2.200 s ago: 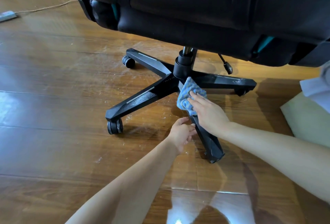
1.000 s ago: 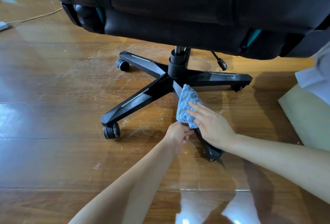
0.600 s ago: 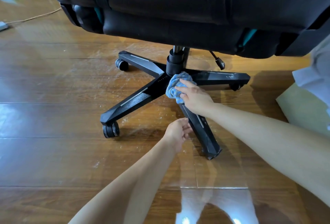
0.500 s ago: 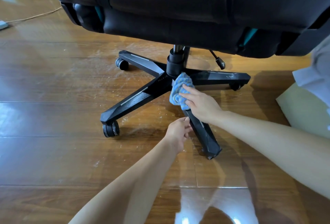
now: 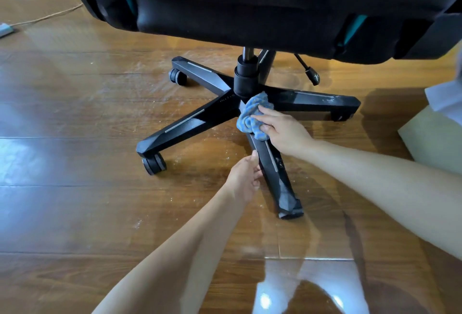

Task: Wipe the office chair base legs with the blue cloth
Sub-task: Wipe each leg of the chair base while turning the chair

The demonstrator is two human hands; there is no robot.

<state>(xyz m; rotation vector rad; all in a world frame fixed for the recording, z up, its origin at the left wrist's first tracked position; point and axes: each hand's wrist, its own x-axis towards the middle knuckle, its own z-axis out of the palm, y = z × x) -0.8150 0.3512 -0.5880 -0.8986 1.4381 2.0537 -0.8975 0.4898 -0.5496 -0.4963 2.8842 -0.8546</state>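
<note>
Fingers [image 5: 267, 113] of my right hand [image 5: 283, 132] lie over the bunched blue cloth [image 5: 250, 119], thumb against its lower edge, so the cloth is pinched and pressed down. It sits at centre frame, on the inner end of the near leg [image 5: 276, 172], touching the hub [image 5: 246, 82]. Left-hand fingers [image 5: 254, 163] curl round the left edge of that same leg, just below the cloth; my left hand [image 5: 243, 179] grips it there. Leg runs toward lower centre of the frame. Left-pointing leg ends in a twin caster [image 5: 153, 164]. Black seat [image 5: 250, 1] fills the upper frame. Wooden floor [image 5: 75, 213] shows pale dust streaks around the base. Cable [image 5: 50, 17] lies upper left.
</note>
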